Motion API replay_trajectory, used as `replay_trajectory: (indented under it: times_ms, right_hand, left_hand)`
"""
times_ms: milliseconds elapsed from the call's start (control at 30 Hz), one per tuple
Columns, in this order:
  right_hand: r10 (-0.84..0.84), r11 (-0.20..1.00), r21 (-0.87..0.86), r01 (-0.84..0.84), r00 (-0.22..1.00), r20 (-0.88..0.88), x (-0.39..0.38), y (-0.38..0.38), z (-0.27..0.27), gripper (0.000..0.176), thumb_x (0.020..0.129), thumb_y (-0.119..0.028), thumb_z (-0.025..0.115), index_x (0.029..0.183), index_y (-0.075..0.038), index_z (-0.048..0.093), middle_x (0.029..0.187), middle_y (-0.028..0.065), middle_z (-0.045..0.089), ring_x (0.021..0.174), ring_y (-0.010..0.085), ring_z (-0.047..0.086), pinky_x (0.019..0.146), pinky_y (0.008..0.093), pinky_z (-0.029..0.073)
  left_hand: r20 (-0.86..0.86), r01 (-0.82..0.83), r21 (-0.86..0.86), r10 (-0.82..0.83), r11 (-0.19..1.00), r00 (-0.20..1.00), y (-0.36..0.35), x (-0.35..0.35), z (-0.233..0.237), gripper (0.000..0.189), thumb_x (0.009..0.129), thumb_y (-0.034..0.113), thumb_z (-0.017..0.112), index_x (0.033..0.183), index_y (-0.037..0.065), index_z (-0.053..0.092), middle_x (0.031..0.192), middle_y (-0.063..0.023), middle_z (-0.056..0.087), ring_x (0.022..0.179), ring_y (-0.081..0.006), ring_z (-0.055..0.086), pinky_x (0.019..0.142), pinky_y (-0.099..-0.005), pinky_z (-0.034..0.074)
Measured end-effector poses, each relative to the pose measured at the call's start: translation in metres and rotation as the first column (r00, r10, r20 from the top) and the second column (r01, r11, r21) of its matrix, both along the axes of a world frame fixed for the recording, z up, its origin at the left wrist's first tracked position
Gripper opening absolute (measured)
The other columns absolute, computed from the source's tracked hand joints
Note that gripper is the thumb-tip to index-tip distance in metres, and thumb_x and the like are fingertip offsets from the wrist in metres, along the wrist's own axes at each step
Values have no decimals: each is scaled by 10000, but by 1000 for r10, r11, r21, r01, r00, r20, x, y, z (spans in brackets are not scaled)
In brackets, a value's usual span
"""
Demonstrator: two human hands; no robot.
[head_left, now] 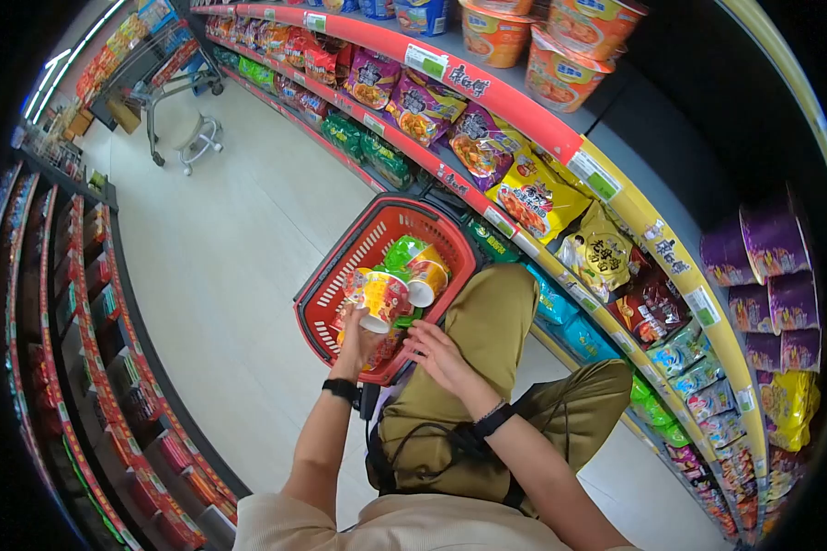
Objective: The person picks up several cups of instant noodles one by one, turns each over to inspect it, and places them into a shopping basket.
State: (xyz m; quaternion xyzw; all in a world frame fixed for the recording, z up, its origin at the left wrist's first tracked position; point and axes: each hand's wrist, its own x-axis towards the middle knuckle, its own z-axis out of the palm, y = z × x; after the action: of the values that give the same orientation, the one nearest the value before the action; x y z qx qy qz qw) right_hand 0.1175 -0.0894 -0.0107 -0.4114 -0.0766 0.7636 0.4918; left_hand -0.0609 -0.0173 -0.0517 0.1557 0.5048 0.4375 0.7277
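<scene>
My left hand is closed around the lower part of a yellow and red noodle cup, which it holds tilted over the red shopping basket. My right hand is at the basket's near right edge, fingers apart, with nothing visible in it. Close to its fingertips is a bit of green packaging. A second noodle cup, yellow and orange with a white base, lies on its side in the basket. Beside it is a green packet. More red and yellow packaging lies under my left hand, partly hidden.
Shelves on the right hold purple noodle bags, a yellow bag, orange noodle bowls and purple tubs. My bent knee touches or nearly touches the basket. A shopping cart stands up the aisle; another shelf lines the left.
</scene>
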Motion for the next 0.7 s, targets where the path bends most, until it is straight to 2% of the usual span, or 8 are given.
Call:
replay_trajectory:
  times_ms: [33, 100, 167, 233, 333, 400, 500, 700]
  right_hand:
    - [-10, 1000, 9, 10, 1000, -12, -1, 0, 3, 418, 970, -261, 560, 1331, -87, 442, 1224, 76, 556, 1137, 192, 527, 953, 374, 457]
    - [-67, 997, -42, 66, 998, -14, -1, 5, 10, 477, 938, -319, 609, 1339, -120, 444, 1246, 33, 543, 1153, 170, 502, 972, 378, 442]
    - [-72, 997, 1, 73, 997, -36, 4, 6, 22, 492, 941, -343, 593, 1348, -115, 436, 1205, 31, 568, 1118, 176, 533, 1023, 403, 408]
    - [3, 990, 137, 41, 952, -306, 13, 2, 29, 526, 918, -362, 628, 1349, -122, 446, 1260, 32, 562, 1152, 159, 535, 988, 343, 430]
    - [-64, 988, 107, 116, 913, -402, 23, -7, 32, 498, 931, -331, 610, 1336, -82, 459, 1249, 44, 580, 1155, 160, 550, 999, 341, 431]
    - [-83, 979, 128, 162, 876, -475, 30, -11, 36, 506, 927, -240, 617, 1364, -73, 425, 1285, 53, 551, 1188, 175, 530, 1012, 356, 431]
    - [-140, 930, 278, 240, 931, -337, 27, -19, 38, 571, 914, -168, 625, 1416, -85, 366, 1346, 63, 493, 1249, 179, 474, 1033, 351, 404]
    - [-86, 879, 420, 228, 940, -330, 40, -25, 39, 691, 832, -19, 573, 1467, -99, 313, 1394, 62, 444, 1304, 185, 400, 1096, 334, 298]
  left_hand:
    - [-12, 10, 9, -10, 1000, 1000, -8, 0, 15, 708, 847, 326, 604, 1406, 23, 293, 1316, -210, 487, 1156, -347, 547, 922, -487, 482]
    - [520, 140, 40, -140, 989, 843, -25, 5, 44, 738, 871, 426, 542, 1433, 35, 268, 1383, -225, 441, 1213, -383, 509, 984, -516, 451]
    - [629, 202, 76, -204, 977, 751, -43, 17, 73, 755, 877, 484, 499, 1440, 37, 270, 1401, -235, 425, 1243, -402, 483, 1039, -551, 394]
    - [656, 286, 52, -248, 957, 713, -58, 27, 90, 760, 858, 470, 528, 1438, 40, 288, 1399, -214, 440, 1258, -398, 470, 1082, -562, 326]
    - [526, 318, 37, -289, 947, 800, -73, 33, 97, 727, 861, 434, 545, 1431, 52, 305, 1375, -193, 466, 1247, -350, 489, 1060, -526, 363]
    - [104, 363, 111, -374, 925, 921, -74, 34, 106, 680, 868, 373, 560, 1424, 64, 319, 1369, -165, 465, 1213, -273, 514, 1025, -462, 408]
    - [-284, 434, 270, -360, 859, 889, -66, 40, 125, 657, 860, 294, 604, 1412, 65, 331, 1369, -139, 459, 1169, -217, 527, 992, -385, 433]
    - [-597, 626, 329, -358, 707, 718, -61, 54, 119, 758, 738, 79, 800, 1363, 35, 374, 1306, -99, 509, 1216, -190, 499, 1029, -354, 410]
